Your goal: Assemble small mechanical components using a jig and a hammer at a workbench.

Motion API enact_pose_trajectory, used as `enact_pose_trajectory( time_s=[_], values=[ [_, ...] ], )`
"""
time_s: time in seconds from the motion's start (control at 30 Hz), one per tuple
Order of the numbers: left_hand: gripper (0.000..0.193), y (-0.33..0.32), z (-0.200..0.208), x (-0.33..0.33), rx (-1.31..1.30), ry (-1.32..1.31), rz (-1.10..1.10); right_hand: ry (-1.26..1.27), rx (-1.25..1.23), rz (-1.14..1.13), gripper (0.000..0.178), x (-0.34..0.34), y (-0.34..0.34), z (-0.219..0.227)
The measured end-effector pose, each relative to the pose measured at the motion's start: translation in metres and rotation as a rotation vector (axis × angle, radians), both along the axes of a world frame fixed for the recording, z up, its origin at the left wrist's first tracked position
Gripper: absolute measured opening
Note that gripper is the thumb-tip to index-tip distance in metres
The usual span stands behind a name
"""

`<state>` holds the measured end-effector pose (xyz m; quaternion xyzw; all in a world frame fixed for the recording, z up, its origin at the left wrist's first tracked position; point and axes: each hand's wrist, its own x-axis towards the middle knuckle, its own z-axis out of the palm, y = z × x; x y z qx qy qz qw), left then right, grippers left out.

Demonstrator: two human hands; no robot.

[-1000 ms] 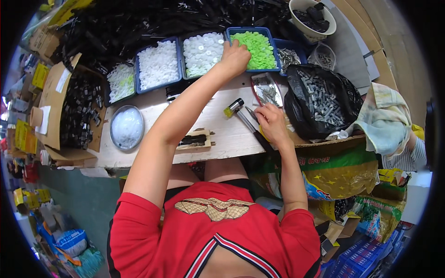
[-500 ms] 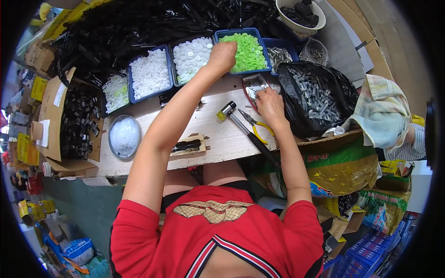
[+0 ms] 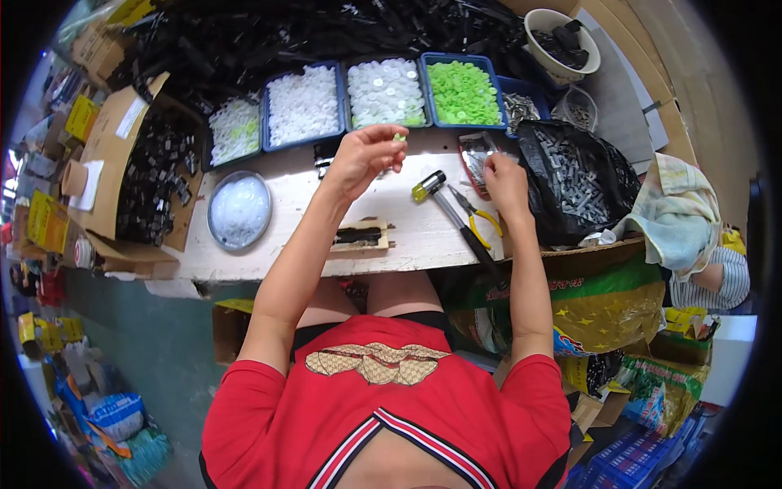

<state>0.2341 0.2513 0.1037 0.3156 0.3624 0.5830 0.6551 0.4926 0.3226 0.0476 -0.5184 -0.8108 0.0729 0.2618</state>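
Note:
My left hand (image 3: 365, 161) is raised above the table in front of the bins, thumb and fingers pinching a small green plastic disc (image 3: 399, 138). That disc matches the ones in the blue bin of green discs (image 3: 463, 93). My right hand (image 3: 507, 186) is at the edge of a small red tray (image 3: 476, 163) of thin metal pieces, its fingers drawn together; whatever they hold is hidden. A wooden block with a black part (image 3: 360, 235) in it lies near the table's front edge. Beside my right forearm are a hammer (image 3: 456, 220) and yellow-handled pliers (image 3: 479, 218).
Left of the green discs stand bins of white discs (image 3: 384, 88) and small white pieces (image 3: 305, 104). A round dish (image 3: 239, 210) is at left, near a carton of black parts (image 3: 153, 189). A black bag of grey pieces (image 3: 577, 181) lies at right. Black parts (image 3: 269, 33) pile up behind.
My left hand has come back from the green bin toward me, with a green disc between its fingers. My right hand stays by the red tray, its fingers drawn in. The view has shifted.

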Motion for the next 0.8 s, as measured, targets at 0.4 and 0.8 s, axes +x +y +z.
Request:
enact_pose_trajectory(
  time_s=[0.4,0.8],
  values=[
    [0.022,-0.122,-0.03,-0.027,-0.054,-0.186,0.045,0.955,-0.968,0.611,0.008,-0.124,-0.103,0.068],
    [0.02,-0.145,-0.033,-0.036,0.014,-0.192,0.079,0.927,-0.948,0.648,0.009,-0.147,-0.123,0.061]
  ],
)
